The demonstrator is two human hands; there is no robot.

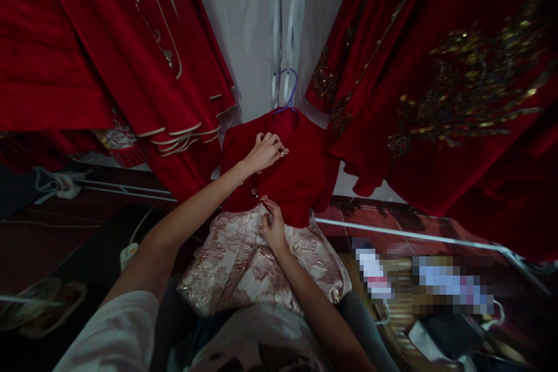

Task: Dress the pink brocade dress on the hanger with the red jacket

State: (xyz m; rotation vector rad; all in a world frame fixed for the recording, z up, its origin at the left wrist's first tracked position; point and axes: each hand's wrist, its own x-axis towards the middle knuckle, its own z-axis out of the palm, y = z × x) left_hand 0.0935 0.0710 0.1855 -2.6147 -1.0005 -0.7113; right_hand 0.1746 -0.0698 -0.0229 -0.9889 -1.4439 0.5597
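A small red jacket [300, 177] hangs on a purple hanger [288, 93] in front of me, over a pale pink and gold patterned skirt [244, 267]. My left hand [265, 152] is closed in a pinch at a pearly button near the jacket's collar. My right hand [274, 224] pinches the jacket's lower front edge, beside another button, just above the skirt.
Large red velvet garments with gold embroidery hang at the left [108, 52] and right [457, 87]. A white wall [253, 29] is behind. A white power strip [128, 254] lies on the dark floor at the lower left. Blurred packages [436, 285] lie at the lower right.
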